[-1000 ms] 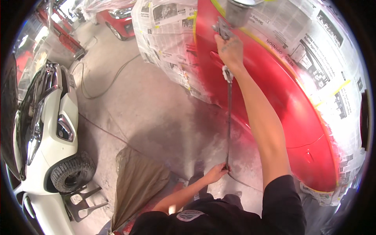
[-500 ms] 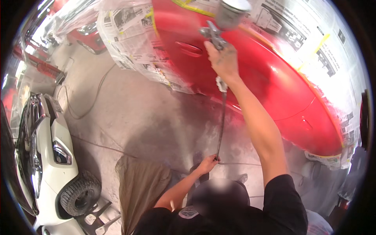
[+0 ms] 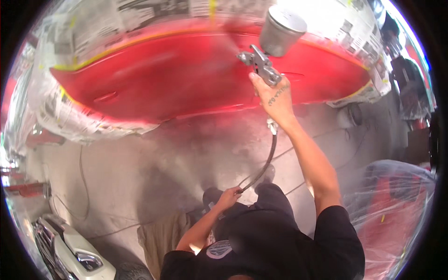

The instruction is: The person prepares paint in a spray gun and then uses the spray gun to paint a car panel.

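Nearest, the left hand [image 3: 228, 198] pinches a dark air hose [image 3: 269, 163]; beyond it, the right hand [image 3: 275, 100] wraps its fingers around a gravity-feed spray gun [image 3: 262, 65], held before the red car body panel [image 3: 172, 84], bordered by newspaper masking [image 3: 158, 15].

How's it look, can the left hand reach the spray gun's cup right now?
Probably not straight away: the left hand has hold of the hose, and the cup sits out past the right hand.

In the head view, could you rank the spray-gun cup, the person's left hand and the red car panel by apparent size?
1. Red car panel
2. Spray-gun cup
3. Left hand
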Tool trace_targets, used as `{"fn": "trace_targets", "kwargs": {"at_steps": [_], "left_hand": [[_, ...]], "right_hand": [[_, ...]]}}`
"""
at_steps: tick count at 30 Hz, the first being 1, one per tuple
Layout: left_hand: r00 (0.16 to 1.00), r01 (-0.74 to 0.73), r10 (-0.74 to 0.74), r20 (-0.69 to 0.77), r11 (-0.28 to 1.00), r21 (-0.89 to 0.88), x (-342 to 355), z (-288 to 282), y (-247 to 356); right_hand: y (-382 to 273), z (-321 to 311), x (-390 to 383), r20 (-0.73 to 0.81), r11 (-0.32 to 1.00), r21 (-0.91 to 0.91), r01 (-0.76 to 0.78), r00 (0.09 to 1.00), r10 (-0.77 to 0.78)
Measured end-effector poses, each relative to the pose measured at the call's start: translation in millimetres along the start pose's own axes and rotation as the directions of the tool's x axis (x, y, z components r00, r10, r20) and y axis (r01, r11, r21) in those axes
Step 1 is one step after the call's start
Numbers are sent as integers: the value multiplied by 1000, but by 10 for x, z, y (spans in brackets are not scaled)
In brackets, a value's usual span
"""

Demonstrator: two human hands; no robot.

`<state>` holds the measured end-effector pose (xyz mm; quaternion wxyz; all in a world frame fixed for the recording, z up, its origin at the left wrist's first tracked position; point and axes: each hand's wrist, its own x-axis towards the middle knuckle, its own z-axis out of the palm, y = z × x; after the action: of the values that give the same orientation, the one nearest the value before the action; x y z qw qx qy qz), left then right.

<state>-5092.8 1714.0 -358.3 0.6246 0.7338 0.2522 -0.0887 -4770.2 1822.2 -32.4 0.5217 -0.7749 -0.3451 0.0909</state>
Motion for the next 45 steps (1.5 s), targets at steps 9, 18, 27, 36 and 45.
{"fn": "trace_targets", "kwargs": {"at_steps": [9,18,27,36,45], "left_hand": [[966,-174,137,221,972,156,967,1073,844],[923,-307,258,287,941,142,1945,1779,1711],[928,-319,288,236,942,104,2763,2284,2341],[945,-297,274,181,948,115,3118,2325,2290],[961,-276,249,125,911,307,2305,1563,1227]], "right_hand": [[1238,-2397,31,-203,971,-41,-236,953,223],[2573,-4351,230,-498,940,-86,-329,832,246],[3974,-5659,966,-628,840,-396,-372,777,48],[4370,-5477,1267,-736,602,-576,-553,671,-88],[3467,-3960,150,-619,917,-328,-228,785,-26]]}}
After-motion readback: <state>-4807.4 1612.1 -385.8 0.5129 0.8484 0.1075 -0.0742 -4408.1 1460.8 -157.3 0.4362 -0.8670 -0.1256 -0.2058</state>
